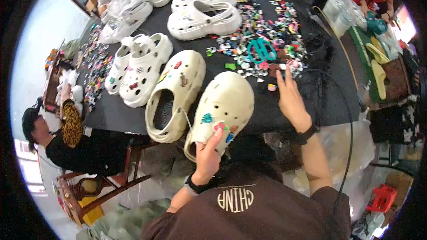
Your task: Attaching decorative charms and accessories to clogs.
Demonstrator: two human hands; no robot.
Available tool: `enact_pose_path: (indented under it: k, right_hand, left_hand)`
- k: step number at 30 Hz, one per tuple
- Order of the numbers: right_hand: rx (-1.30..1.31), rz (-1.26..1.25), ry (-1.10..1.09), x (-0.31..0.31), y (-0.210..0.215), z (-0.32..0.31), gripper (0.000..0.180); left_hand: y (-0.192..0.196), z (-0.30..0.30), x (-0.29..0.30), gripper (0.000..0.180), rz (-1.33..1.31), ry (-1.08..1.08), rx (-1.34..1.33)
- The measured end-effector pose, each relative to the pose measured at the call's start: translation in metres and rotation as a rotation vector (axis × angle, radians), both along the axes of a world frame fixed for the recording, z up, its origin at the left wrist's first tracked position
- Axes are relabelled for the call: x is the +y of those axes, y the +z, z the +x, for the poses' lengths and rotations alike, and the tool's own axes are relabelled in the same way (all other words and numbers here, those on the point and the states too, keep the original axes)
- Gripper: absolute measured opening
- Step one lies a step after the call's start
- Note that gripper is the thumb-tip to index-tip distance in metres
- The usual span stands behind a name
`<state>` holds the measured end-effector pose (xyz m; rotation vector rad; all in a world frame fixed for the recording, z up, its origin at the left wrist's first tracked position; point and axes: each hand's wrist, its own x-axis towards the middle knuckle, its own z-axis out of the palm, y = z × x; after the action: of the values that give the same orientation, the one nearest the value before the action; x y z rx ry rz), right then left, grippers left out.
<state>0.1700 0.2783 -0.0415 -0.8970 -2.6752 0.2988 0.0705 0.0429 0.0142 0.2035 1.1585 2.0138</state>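
Gripping a cream clog (229,91) near its heel, the left hand (207,162) pinches it with the thumb pressed on the upper, right beside a pink charm (219,127). The clog points away from the person, its heel end out over the near edge of the dark surface (333,102); whether its toe rests there I cannot tell. A leaf-shaped green charm (207,118) and a blue charm (230,137) also sit on it. The right hand (293,102) is spread, fingertips at the near rim of a loose heap of small colourful charms (284,22) (whether they touch any piece is unclear). A teal looped object (261,50) lies on that heap, just beyond the fingers. Close on the left, a second cream clog (189,64) crowds the first, and beyond it a pair of white clogs (141,75) and a larger white clog (204,20) fill the space. Clear plastic (129,0) covers shoes at the far left. On the right, a black cable (351,129) curves over the surface and runs down past the right forearm. Left of the surface, a person in black (89,153) sits on a wooden chair (129,164).
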Motion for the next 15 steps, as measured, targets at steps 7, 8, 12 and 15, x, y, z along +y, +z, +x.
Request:
enact_pose_path:
  k: [7, 8, 12, 15]
  right_hand:
    - [0.082, 0.025, -0.045, -0.004, -0.001, 0.007, 0.051]
    - [0.064, 0.028, -0.048, -0.005, -0.002, 0.007, 0.049]
    - [0.082, -0.027, -0.075, -0.013, 0.003, 0.006, 0.039]
    - [0.113, -0.030, -0.114, -0.019, 0.008, 0.006, 0.037]
  left_hand:
    - [-0.020, 0.007, -0.003, 0.032, -0.033, 0.045, 0.068]
    - [-0.021, 0.005, -0.003, 0.034, -0.002, 0.002, 0.036]
    - [-0.018, 0.004, -0.006, 0.034, -0.003, -0.017, 0.082]
    - [-0.018, 0.004, -0.005, 0.035, -0.009, -0.009, 0.084]
